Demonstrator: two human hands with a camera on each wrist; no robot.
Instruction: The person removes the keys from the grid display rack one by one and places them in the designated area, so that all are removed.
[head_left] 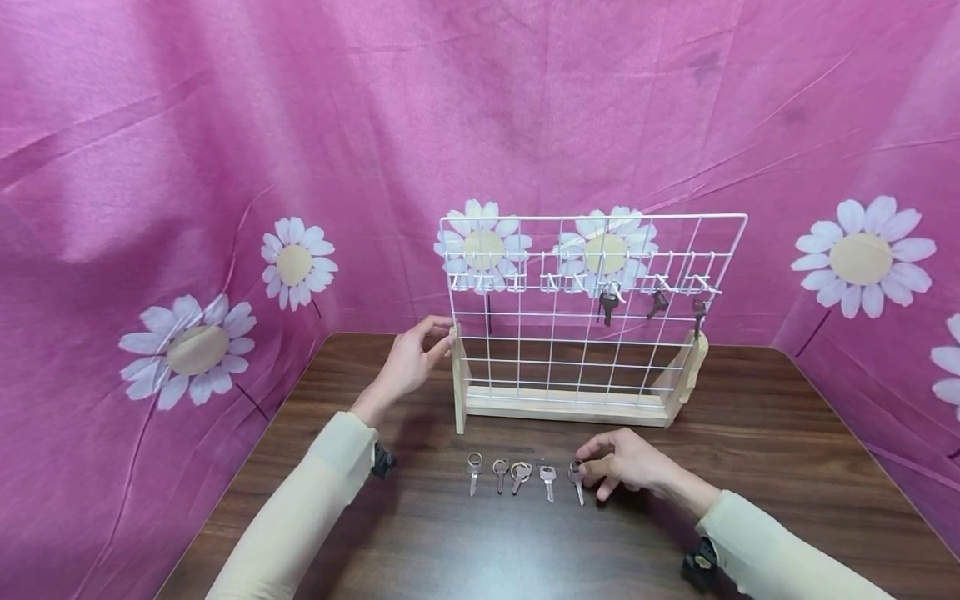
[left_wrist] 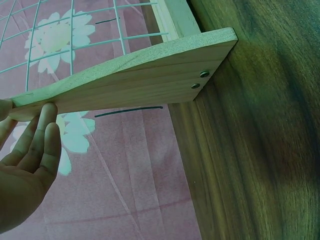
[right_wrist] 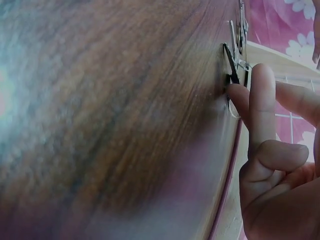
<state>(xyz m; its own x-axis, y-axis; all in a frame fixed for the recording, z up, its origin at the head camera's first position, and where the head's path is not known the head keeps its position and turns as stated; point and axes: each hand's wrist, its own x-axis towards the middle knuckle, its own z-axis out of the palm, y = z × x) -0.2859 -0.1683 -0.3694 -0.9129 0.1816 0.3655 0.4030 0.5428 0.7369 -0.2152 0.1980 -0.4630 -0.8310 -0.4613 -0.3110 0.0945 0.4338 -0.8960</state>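
Table (head_left: 795, 492): wire rack (head_left: 562, 407) stands toward far edge, its left upright (head_left: 460, 383) pinched by left hand (head_left: 408, 360); right hand (head_left: 628, 463) pinches the rightmost key (head_left: 578, 487) of five rowed between rack and near edge; three hanging keys (head_left: 608, 307) at rack's right

Shiny metal keys (head_left: 548, 473) lie on a glossy wood-grain desk (head_left: 390, 533); beyond, smooth white wire grid (head_left: 592, 217), matt pale-wood stand (head_left: 562, 407), creased cloth backdrop (head_left: 405, 142).
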